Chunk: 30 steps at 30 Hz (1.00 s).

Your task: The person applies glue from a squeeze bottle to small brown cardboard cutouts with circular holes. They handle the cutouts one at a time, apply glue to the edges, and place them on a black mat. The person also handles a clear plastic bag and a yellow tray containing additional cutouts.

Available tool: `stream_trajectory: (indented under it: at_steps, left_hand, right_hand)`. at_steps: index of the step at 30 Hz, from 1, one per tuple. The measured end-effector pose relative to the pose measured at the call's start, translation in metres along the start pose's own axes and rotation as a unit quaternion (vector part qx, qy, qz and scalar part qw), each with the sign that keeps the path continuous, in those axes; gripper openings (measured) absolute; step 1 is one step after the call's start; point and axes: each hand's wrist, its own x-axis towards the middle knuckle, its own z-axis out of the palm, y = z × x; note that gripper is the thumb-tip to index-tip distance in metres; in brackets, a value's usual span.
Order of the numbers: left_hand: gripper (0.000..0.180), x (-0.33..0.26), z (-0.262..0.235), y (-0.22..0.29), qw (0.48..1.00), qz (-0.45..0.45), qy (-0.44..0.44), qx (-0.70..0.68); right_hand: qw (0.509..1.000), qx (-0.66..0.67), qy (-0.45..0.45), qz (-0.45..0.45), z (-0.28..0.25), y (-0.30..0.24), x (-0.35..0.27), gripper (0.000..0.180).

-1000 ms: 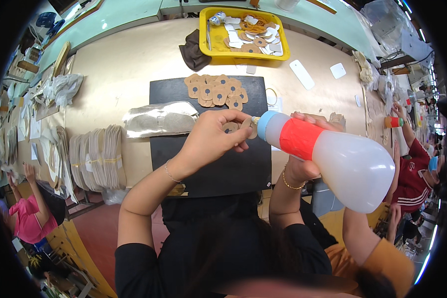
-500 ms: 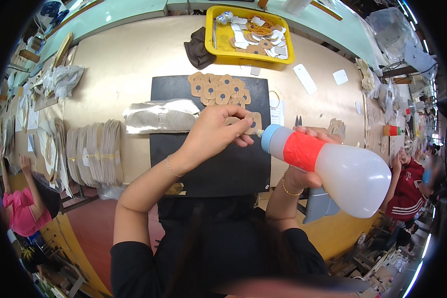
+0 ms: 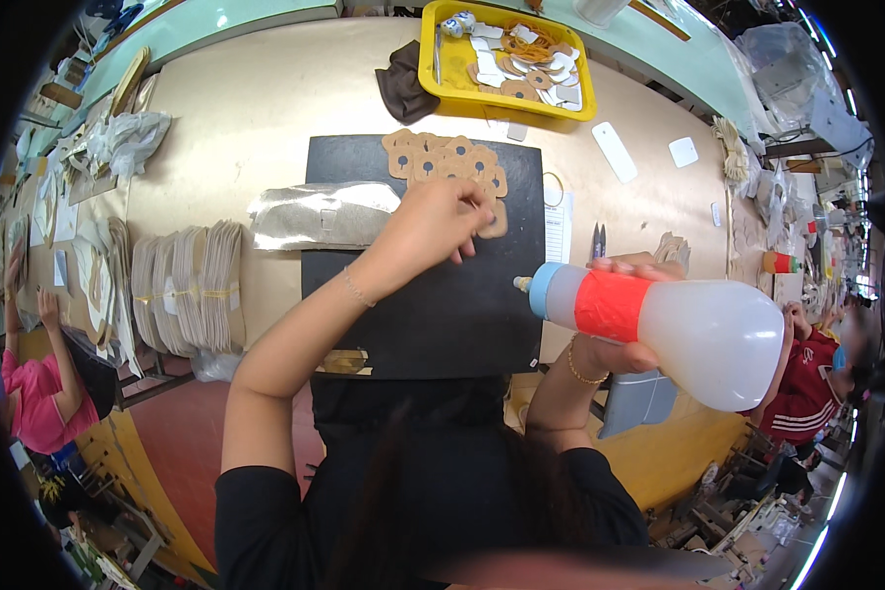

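My left hand (image 3: 431, 228) reaches over the black mat (image 3: 433, 305) and pinches a tan flower-shaped leather piece (image 3: 494, 222) at the end of a row of like pieces (image 3: 442, 160). My right hand (image 3: 631, 270) grips a large translucent squeeze bottle (image 3: 698, 329) with a red band and blue nozzle. The bottle lies tilted, its tip pointing left above the mat's right edge, a short way from the piece.
A yellow tray (image 3: 441, 71) of cut pieces and a dark cloth (image 3: 403, 90) sit at the back. A clear plastic bag (image 3: 315, 214) lies left of the mat, bundled tan stacks (image 3: 182, 285) further left. Small scissors (image 3: 598, 238) lie on the right. Other people sit at both sides.
The bottle has drawn back to the right, away from the pieces. My left hand has moved up the mat and set a piece at the row's end.
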Motion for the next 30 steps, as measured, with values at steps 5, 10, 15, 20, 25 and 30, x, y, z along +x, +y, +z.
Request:
stream_trajectory:
  at_steps: [5,10,15,20,25,30]
  left_hand:
    - [0.036,0.012,-0.013,-0.014,0.985,0.108,0.138,0.010]
    - [0.036,-0.004,-0.024,-0.014,0.942,0.054,0.025,-0.330]
    - [0.037,-0.022,-0.012,0.000,0.961,0.024,0.017,-0.274]
    - [0.027,-0.030,0.000,0.014,0.977,0.047,0.001,-0.206]
    - [0.021,-0.039,0.011,0.017,0.986,0.037,0.005,-0.164]
    - [0.020,-0.034,0.018,0.012,0.987,0.108,0.021,-0.116]
  right_hand:
    - [1.000,-0.022,-0.001,0.009,0.000,-0.003,0.000,0.089]
    - [1.000,0.000,0.006,0.004,-0.002,-0.001,0.003,0.090]
    - [0.999,-0.018,0.031,0.001,0.002,-0.002,0.006,0.090]
    - [0.997,-0.025,0.075,-0.012,0.012,-0.004,0.011,0.090]
    - [0.996,-0.042,0.075,-0.034,0.019,-0.004,0.013,0.091]
    - [0.996,-0.035,0.053,-0.063,0.016,-0.002,0.014,0.090]
